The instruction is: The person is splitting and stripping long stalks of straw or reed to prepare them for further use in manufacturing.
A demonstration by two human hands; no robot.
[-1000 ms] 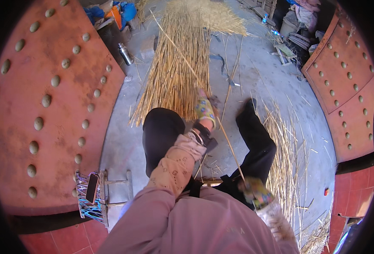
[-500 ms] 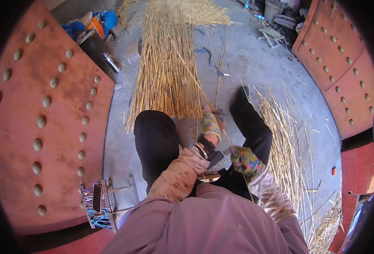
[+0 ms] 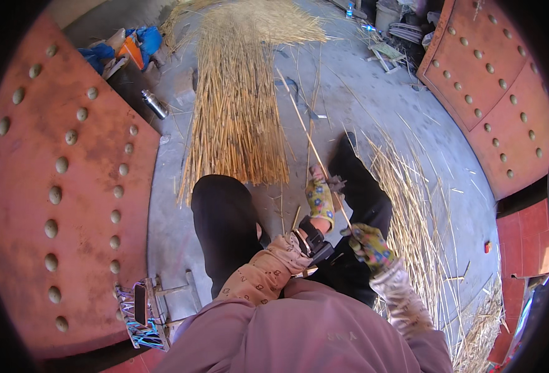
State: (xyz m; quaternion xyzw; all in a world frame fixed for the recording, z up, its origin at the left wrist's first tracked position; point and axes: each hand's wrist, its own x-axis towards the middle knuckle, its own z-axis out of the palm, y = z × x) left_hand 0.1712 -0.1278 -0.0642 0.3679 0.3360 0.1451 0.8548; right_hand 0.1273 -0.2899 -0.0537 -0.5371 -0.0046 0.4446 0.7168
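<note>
A long, thin straw-coloured reed stalk (image 3: 301, 121) slants from the floor ahead down between my hands. My left hand (image 3: 320, 198), in a flowered fingerless-looking glove, is closed around its middle. A small grey-brown scrap (image 3: 335, 184), perhaps cloth or husk, shows beside those fingers; its kind is unclear. Lower and to the right, my right hand (image 3: 370, 247), also in a flowered glove, pinches the stalk's near end. Beyond my left hand lies a thick layer of reed stalks (image 3: 234, 124), cut ends toward me. Loose, thinner stalks (image 3: 414, 217) are spread beside my right leg.
Studded reddish door panels (image 3: 69, 199) stand at left, with another studded panel (image 3: 483, 81) at right. A metal bottle (image 3: 155, 104) lies near the left panel. At lower left is a small corded stool (image 3: 147, 311) with a phone (image 3: 140, 303) on it.
The stalk between my hands has swung clear of the reed layer, its far end now over bare floor. Both hands have shifted slightly right and lower. The whole view has shifted a little.
</note>
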